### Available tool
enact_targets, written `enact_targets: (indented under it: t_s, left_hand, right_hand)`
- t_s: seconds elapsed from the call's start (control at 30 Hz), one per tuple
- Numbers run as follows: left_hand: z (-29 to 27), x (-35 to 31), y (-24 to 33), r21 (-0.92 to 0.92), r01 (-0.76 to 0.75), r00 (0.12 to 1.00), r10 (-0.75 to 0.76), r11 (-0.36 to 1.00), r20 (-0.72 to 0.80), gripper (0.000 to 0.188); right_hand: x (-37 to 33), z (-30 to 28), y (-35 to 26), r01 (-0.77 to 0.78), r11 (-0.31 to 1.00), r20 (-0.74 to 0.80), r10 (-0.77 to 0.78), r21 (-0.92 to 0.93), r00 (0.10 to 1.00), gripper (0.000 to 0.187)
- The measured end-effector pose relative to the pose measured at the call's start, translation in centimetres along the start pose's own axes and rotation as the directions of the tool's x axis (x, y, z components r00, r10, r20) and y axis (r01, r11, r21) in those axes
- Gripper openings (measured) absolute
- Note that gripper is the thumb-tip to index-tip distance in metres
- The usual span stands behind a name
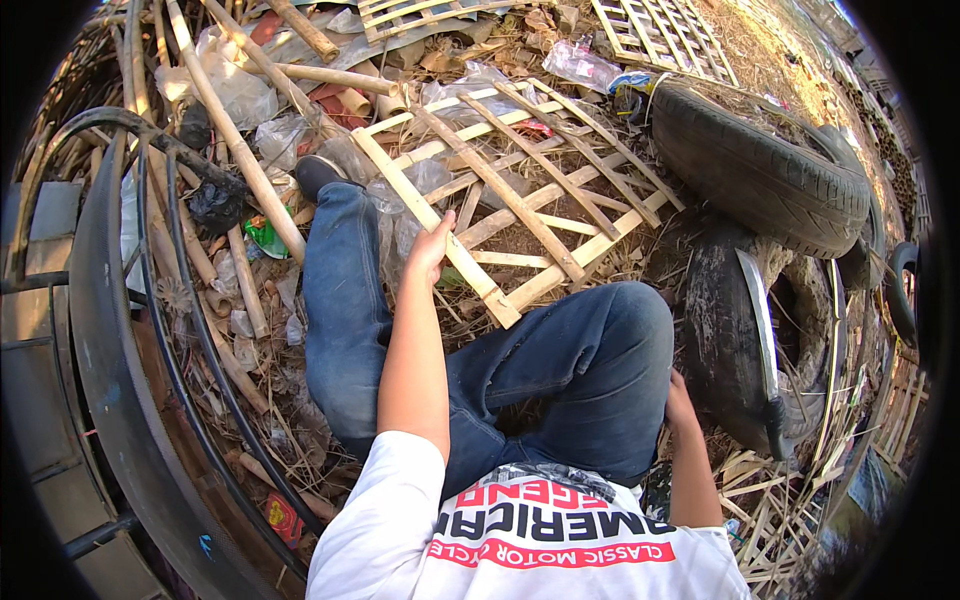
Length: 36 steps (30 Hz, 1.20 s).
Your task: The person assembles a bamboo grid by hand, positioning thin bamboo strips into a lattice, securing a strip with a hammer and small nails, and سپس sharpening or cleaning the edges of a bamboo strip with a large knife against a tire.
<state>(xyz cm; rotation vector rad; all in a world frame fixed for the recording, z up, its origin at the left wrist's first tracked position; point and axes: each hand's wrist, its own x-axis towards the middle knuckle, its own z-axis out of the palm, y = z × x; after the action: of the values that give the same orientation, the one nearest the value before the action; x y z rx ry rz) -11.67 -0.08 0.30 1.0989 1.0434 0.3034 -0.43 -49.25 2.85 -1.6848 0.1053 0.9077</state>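
Observation:
My left hand [430,248] grips the near-left edge slat of a bamboo lattice panel [500,196], its fingers closed around the strip. Flat split-bamboo strips cross one another to make the panel, which lies tilted over the littered ground in front of my knees. Down by the outer side of my bent right knee is my right hand [680,402]. Part of it is hidden behind the leg, so its fingers and anything in them cannot be made out.
Worn tyres lean at the right, an upper tyre [760,165] and a lower tyre [722,335]. Another lattice panel [665,38] lies at the far right. Bamboo poles [238,145] and plastic bags crowd the left, beside a black metal frame [100,330]. Loose slats [770,515] pile up lower right.

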Motion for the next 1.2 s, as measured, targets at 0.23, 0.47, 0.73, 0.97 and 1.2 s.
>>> enact_targets:
  t_s: [0.23,0.47,0.73,0.97,1.2]
  left_hand:
    - [-0.4,0.4,-2.2,-0.021,0.062,0.996,-0.063,0.998,-0.059,0.049]
    - [-0.6,0.3,-3.8,-0.029,0.032,0.999,-0.033,0.999,-0.013,0.056]
    - [-0.7,0.1,-4.3,-0.146,0.038,0.999,-0.034,0.989,0.033,0.048]
    - [-1.6,-0.5,-4.4,0.063,-0.128,0.991,0.130,0.990,-0.032,0.039]
    - [-2.3,-1.1,-4.8,-0.027,-0.071,0.997,0.071,0.997,-0.022,0.043]
  right_hand:
    - [-2.2,0.1,4.2,-0.396,0.912,0.294,0.410,-0.110,0.863,0.048]
    - [-2.2,-1.5,6.4,-0.288,0.951,0.250,0.308,-0.112,0.918,0.045]
    - [-3.8,-1.0,1.9,-0.186,0.979,0.209,0.165,0.083,0.964,0.057]
    - [-2.3,-0.1,2.9,-0.390,0.920,0.162,0.389,-0.023,0.907,0.064]
    - [-1.4,1.4,0.4,-0.134,0.962,0.144,0.101,0.236,0.984,0.060]
